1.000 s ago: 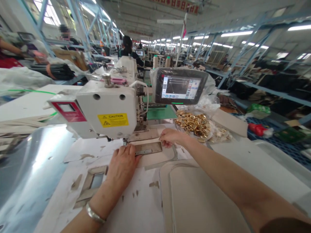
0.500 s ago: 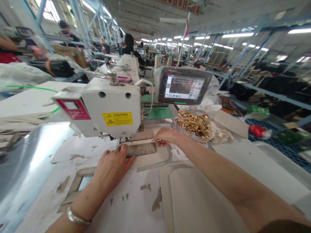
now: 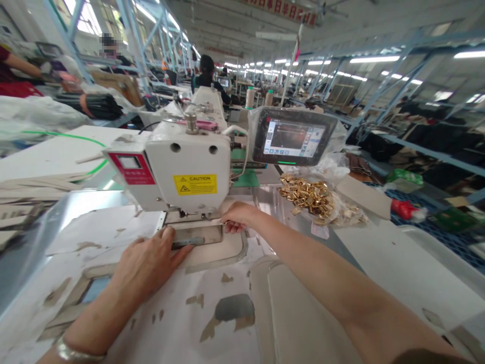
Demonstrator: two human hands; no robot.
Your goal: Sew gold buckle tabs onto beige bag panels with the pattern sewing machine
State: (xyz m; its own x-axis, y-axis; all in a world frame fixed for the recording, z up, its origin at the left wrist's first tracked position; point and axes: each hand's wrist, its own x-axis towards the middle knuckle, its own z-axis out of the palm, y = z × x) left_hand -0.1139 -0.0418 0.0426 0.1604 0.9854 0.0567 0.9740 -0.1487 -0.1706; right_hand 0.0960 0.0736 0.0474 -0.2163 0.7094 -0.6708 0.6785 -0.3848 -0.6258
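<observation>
Under the head of a white sewing machine [image 3: 189, 156] lies a sewing template with a long slot and metal strip [image 3: 193, 241]. A beige rounded panel [image 3: 223, 247] shows at its near side. My left hand [image 3: 149, 260] grips the left end of the template, with the thumb stretched along the strip and the fingers bent over the top. At the template's right end, my right hand [image 3: 237, 217] is closed in a pinch close to the needle area. A small glint shows at its fingertips, but what they hold is too hidden to name.
A pile of gold metal hardware [image 3: 308, 197] in plastic lies on the right, below a control screen [image 3: 293, 136]. Beige panels [image 3: 303, 313] are stacked nearest me. On the left is a frame-shaped cutout [image 3: 71, 303] in the white sheet. People sit farther back.
Both hands and the template with its panel have slid left relative to the machine head. A grey patch now shows on the white sheet. The view has shifted slightly.
</observation>
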